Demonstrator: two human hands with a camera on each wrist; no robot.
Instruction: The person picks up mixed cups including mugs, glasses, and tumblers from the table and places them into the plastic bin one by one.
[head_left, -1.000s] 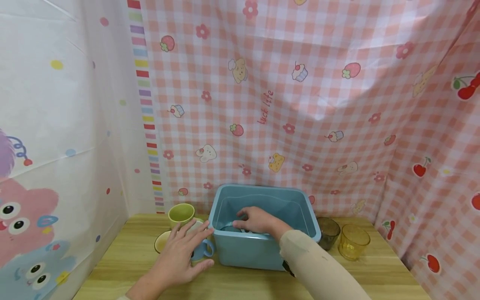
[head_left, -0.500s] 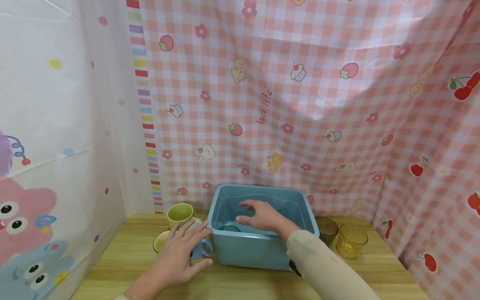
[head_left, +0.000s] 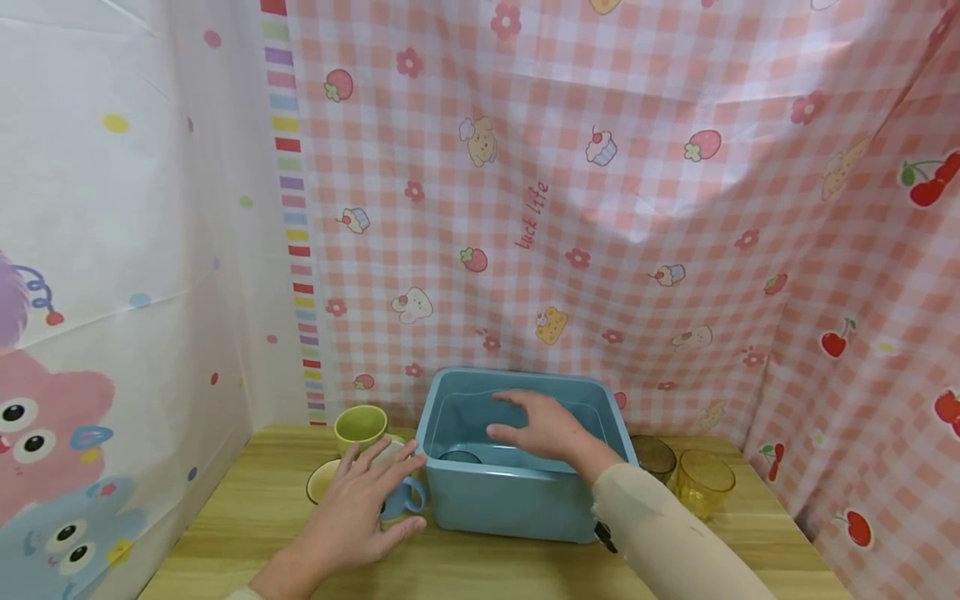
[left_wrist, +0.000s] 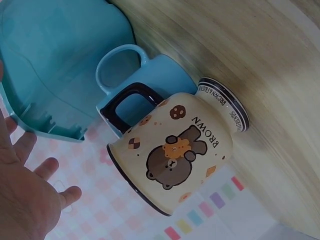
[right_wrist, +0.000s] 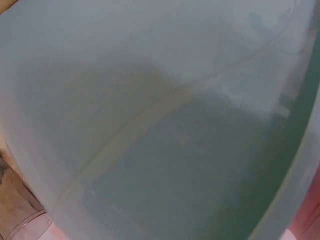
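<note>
My right hand (head_left: 543, 425) is over the blue plastic bin (head_left: 517, 504), its fingers spread loosely with nothing in them. Low inside the bin, near its left end, shows the rim of a dark glass (head_left: 459, 457). My left hand (head_left: 358, 508), fingers outstretched, hovers over the mugs left of the bin, its fingertips overlapping the bin's corner in the head view. Beneath it are a cream mug (left_wrist: 175, 150) with a brown bear and black handle, and a blue mug (left_wrist: 167, 72). The right wrist view is filled by the bin's blurred wall (right_wrist: 150, 125).
Behind the cream mug stands a yellow-green mug (head_left: 362, 427); a pale rim (head_left: 388, 452) shows beside my left fingers. A dark glass tumbler (head_left: 656, 457) and an amber one (head_left: 705, 483) stand right of the bin. Printed curtains (head_left: 570, 208) enclose the wooden table (head_left: 480, 571).
My right hand has risen from the glass in the bin and drawn to the right, its fingers opening. The glass stays in the bin. My left hand has barely moved.
</note>
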